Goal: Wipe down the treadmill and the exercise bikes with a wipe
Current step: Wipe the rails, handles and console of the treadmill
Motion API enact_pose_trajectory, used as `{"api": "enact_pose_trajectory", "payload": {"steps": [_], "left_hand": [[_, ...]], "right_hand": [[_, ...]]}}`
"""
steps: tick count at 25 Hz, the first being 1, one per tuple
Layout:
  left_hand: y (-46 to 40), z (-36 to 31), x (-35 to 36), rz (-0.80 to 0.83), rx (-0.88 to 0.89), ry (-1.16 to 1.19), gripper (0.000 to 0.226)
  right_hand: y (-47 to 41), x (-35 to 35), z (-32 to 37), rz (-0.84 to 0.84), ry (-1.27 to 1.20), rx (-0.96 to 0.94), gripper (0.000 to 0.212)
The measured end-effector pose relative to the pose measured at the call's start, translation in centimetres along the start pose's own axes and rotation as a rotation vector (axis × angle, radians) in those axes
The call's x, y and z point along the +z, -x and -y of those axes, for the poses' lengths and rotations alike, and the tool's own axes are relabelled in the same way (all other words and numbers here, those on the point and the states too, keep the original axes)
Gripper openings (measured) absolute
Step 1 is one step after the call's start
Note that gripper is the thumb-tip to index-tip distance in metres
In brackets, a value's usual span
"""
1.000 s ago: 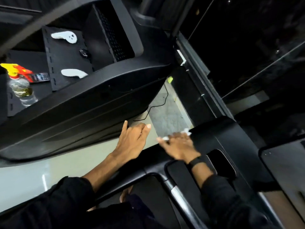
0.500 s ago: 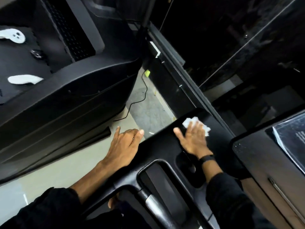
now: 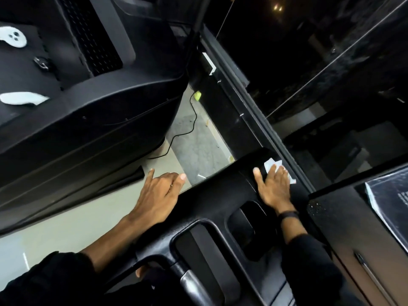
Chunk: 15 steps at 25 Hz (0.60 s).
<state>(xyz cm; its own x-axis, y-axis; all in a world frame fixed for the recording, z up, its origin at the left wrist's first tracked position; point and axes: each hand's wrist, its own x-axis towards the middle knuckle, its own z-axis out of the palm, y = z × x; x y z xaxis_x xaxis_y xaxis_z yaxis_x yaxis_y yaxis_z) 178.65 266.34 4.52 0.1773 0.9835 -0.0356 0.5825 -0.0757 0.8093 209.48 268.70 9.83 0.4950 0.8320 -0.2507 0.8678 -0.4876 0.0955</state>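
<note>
1. The white wipe sits flat on the far end of the black treadmill console, near its right-hand corner, crumpled edges poking out past the fingertips.
2. The right hand is right on top of it, palm down, fingers stretched straight and pressing the wipe against the plastic, thumb spread out to the left. No pinch, just flat pressure.
3. A dark band wraps that wrist, black sleeve behind it.
4. Over on the left edge of the console, the left hand rests with its heel on the rim, fingers loosely extended over the pale floor, holding nothing.
5. Beyond the hands, a thin black cable snakes across the floor past a small yellow-green object.
6. Upper left, a second black machine looms, two white shapes lying on its dark panel.
</note>
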Motion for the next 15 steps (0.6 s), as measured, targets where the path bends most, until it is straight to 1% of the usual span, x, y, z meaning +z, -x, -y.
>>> {"api": "enact_pose_trajectory", "payload": {"steps": [1, 2, 3, 4, 5, 6, 7, 8, 9, 10, 11, 12, 13, 14, 15], "left_hand": [[-0.1, -0.1, 0.3, 0.016, 0.006, -0.007, 0.078], [-0.2, -0.1, 0.5, 0.030, 0.016, -0.010, 0.080], [-0.2, -0.1, 0.7, 0.039, 0.028, -0.009, 0.081], [-0.2, -0.1, 0.8, 0.039, 0.038, -0.005, 0.083], [-0.4, 0.0, 0.8, 0.034, 0.037, -0.002, 0.086], [-0.4, 0.2, 0.8, 0.028, 0.024, -0.002, 0.088], [-0.4, 0.6, 0.7, 0.011, 0.004, -0.005, 0.090], [-0.4, 1.0, 0.6, -0.009, -0.019, -0.011, 0.091], [-0.3, 1.3, 0.4, -0.019, -0.035, -0.017, 0.091], [-0.3, 1.5, 0.3, -0.020, -0.038, -0.023, 0.090], [-0.1, 1.7, 0.1, -0.022, -0.032, -0.028, 0.088], [0.0, 1.6, -0.1, -0.027, -0.024, -0.030, 0.085], [0.1, 1.5, -0.3, -0.034, -0.021, -0.029, 0.083], [0.1, 1.2, -0.6, -0.040, -0.023, -0.026, 0.081], [0.2, 1.1, -0.7, -0.042, -0.029, -0.026, 0.080]], "right_hand": [[-1.1, -0.5, 1.4, 0.042, -0.001, 0.058, 0.104], [-1.1, -0.1, 3.1, 0.015, 0.044, 0.025, 0.101], [0.0, 0.7, 4.8, -0.011, 0.101, -0.096, 0.102], [2.2, 1.8, 6.1, -0.038, 0.129, -0.289, 0.106], [4.7, 2.6, 6.5, -0.024, 0.141, -0.485, 0.108], [6.7, 3.0, 5.9, 0.004, 0.084, -0.615, 0.103], [6.9, 2.9, 4.7, 0.013, 0.007, -0.688, 0.092], [5.4, 2.5, 3.6, -0.024, -0.053, -0.706, 0.080], [2.8, 1.9, 2.5, -0.102, -0.065, -0.659, 0.075], [-0.3, 1.6, 1.6, -0.196, -0.029, -0.550, 0.082], [-3.2, 1.1, 1.3, -0.246, 0.024, -0.397, 0.093], [-5.7, 0.6, 1.7, -0.205, 0.082, -0.210, 0.098], [-7.6, 0.2, 2.7, -0.118, 0.147, -0.041, 0.095], [-8.5, -0.2, 4.4, -0.017, 0.214, 0.062, 0.091], [-8.7, -0.6, 6.4, 0.094, 0.312, 0.085, 0.089]]}}
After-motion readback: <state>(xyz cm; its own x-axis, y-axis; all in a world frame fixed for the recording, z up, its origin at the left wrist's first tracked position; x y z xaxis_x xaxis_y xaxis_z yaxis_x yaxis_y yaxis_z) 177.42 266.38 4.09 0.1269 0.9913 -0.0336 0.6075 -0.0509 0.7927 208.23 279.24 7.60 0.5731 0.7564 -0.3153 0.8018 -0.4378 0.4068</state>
